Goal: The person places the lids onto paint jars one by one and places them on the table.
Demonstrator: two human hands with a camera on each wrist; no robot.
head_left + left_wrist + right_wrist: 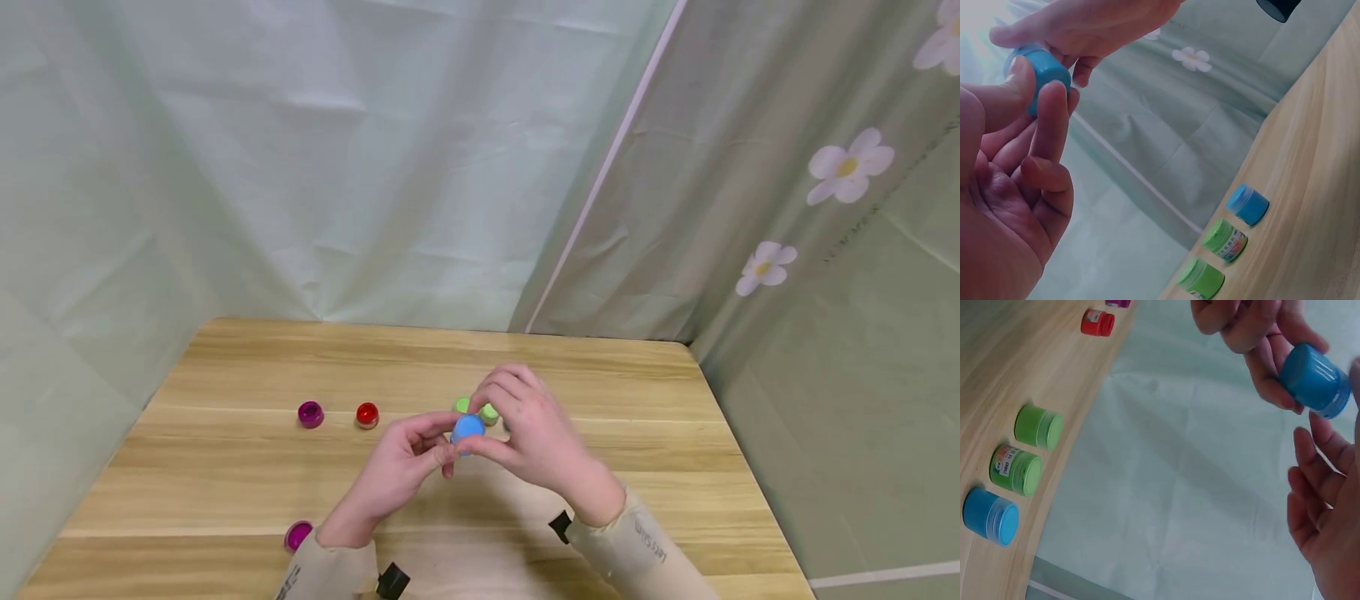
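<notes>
A small blue paint jar (468, 427) is held up over the table between both hands. My left hand (401, 467) grips the jar's body with thumb and fingers, as the left wrist view also shows. At the lid end, my right hand (536, 425) has its thumb and index finger on opposite sides of the clear-rimmed lid (1337, 397). Its other fingers are bent loosely away from the jar. In the right wrist view, the jar lies tilted with its lid towards the right hand.
Behind the hands, two green jars (1038, 427) and a second blue jar (991, 515) stand in a row. Further left are a red jar (367, 415) and a purple jar (311, 414). A round purple piece (298, 536) lies by the left sleeve. Curtains surround the wooden table (225, 483).
</notes>
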